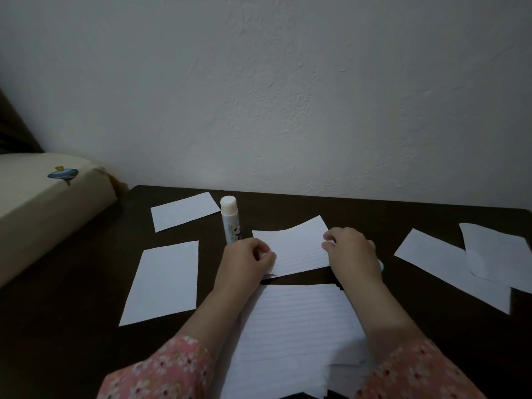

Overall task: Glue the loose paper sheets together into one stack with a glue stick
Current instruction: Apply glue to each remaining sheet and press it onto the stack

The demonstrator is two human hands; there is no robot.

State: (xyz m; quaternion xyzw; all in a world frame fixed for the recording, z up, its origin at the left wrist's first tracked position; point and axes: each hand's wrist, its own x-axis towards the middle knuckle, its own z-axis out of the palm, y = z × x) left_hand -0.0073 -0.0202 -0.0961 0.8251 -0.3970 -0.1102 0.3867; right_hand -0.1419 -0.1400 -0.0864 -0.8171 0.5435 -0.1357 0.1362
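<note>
Both left hand (250, 256) and right hand (349, 249) pinching small lined sheets (296, 249) near table's (86, 326) back edge; risk of crooked, misaligned gluing.

A small lined sheet (296, 249) is held flat, its far corner lifted, beside an upright capped glue stick (229, 218); loose sheets (164, 280) are scattered around.
</note>
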